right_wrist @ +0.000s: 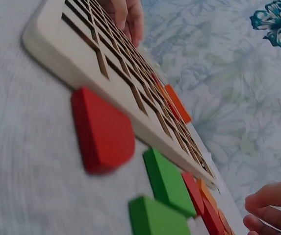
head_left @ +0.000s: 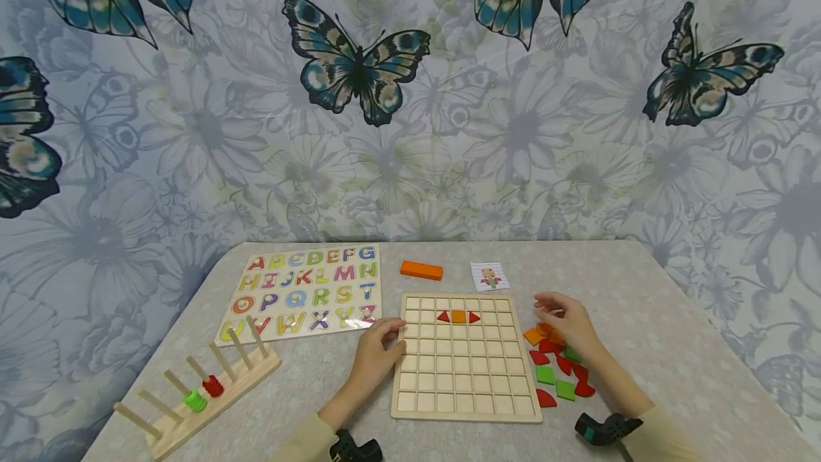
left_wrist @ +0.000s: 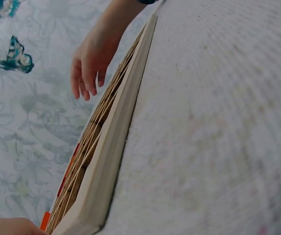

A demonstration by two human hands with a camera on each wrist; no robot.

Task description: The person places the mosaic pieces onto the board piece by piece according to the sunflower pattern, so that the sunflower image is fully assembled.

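A wooden grid board (head_left: 467, 369) lies in front of me, with an orange square (head_left: 458, 316) between two red triangles in an upper row. At the board's left edge rests my left hand (head_left: 374, 355), its fingers loosely bent and touching the rim. My right hand (head_left: 573, 323) hovers beyond the right edge, above a pile of orange pieces (head_left: 534, 336); its fingers hang loosely and nothing shows between them. Red pieces (right_wrist: 103, 132) and green squares (right_wrist: 167, 181) lie scattered beside the board, nearer to me.
A small picture card (head_left: 490, 276) and an orange block (head_left: 421, 270) lie behind the board. To the left are an alphabet board (head_left: 308, 291) and a wooden peg stand (head_left: 218, 405) with green and red rings on its pegs. A butterfly-patterned wall covering (head_left: 410, 177) rises behind the table.
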